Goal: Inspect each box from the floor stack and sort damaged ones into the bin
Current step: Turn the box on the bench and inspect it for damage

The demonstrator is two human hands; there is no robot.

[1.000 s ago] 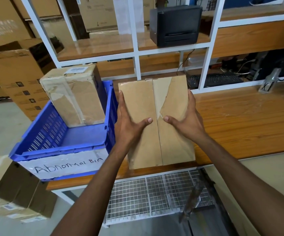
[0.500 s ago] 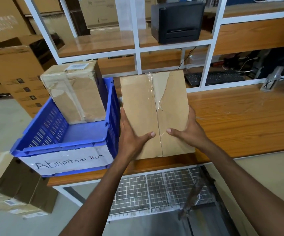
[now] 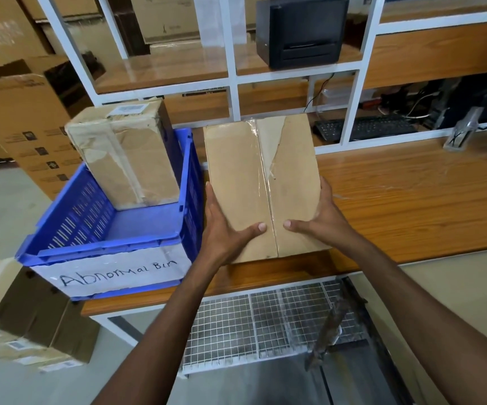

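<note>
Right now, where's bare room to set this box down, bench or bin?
Bench: bare wood right of the box, between keyboard and front edge. Bin: near half of its floor, in front of the taped box. Tight: left hand sits between box and bin wall.

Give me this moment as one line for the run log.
phase: inspection | left hand, right hand: gripping held box by its sides | held box: top tape torn | blue bin: one crumpled box inside
</note>
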